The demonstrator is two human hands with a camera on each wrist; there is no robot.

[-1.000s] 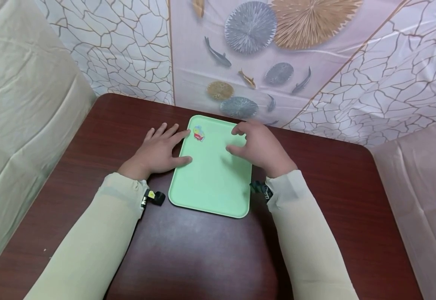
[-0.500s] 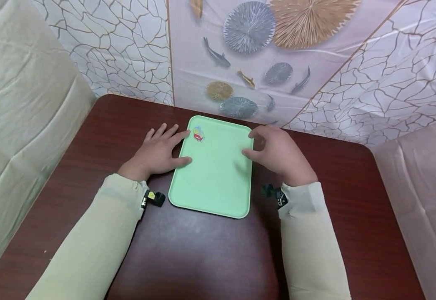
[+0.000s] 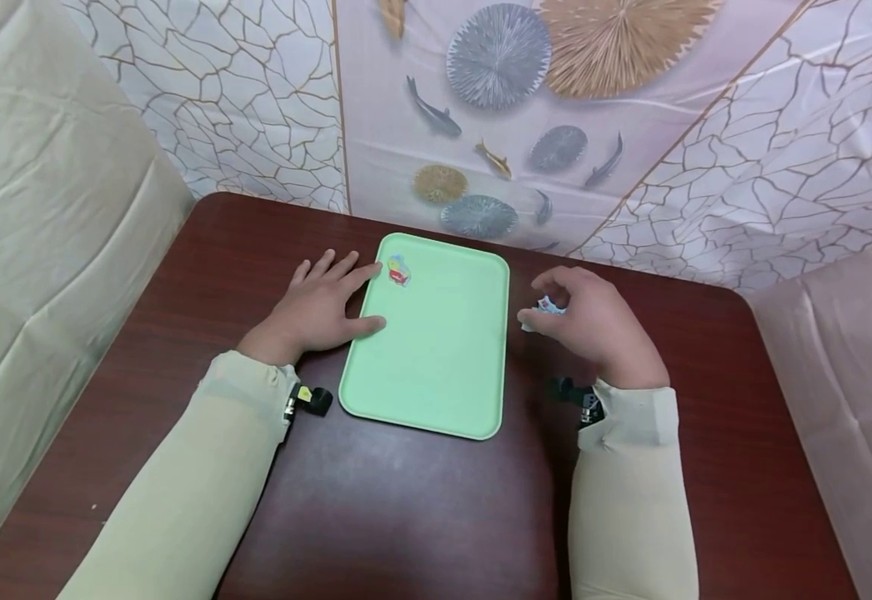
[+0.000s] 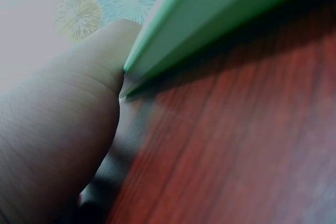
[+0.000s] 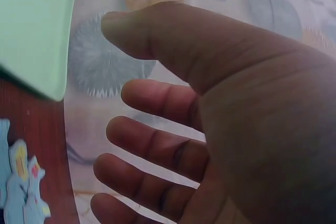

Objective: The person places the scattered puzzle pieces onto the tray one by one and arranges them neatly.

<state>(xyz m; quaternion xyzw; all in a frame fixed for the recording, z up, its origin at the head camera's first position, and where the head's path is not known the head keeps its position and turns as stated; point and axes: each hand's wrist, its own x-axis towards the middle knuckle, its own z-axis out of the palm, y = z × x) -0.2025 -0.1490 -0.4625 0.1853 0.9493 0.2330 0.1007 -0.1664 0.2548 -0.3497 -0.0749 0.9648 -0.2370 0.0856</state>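
A light green tray (image 3: 428,358) lies on the table, with a small red, yellow and blue picture piece (image 3: 398,271) at its upper left. My left hand (image 3: 312,307) rests flat at the tray's left side, index fingertip and thumb on the rim; the left wrist view shows the thumb (image 4: 68,103) against the tray's edge. Right of the tray, my right hand (image 3: 589,321) hovers with thumb and fingers apart, holding nothing. Several pale blue cutouts (image 5: 23,187) lie on the table below it, partly hidden by the hand in the head view.
The dark red-brown table (image 3: 398,517) ends at a patterned cloth (image 3: 458,125) behind the tray. Plain pale cloth hangs along the left (image 3: 46,208) and right sides. A small black wrist camera (image 3: 319,402) juts from the left cuff, and another from the right.
My right hand has moved right and a little nearer, from over the tray to beyond its right edge. The pale blue cutouts now show between its thumb and fingers. My left hand stays put.
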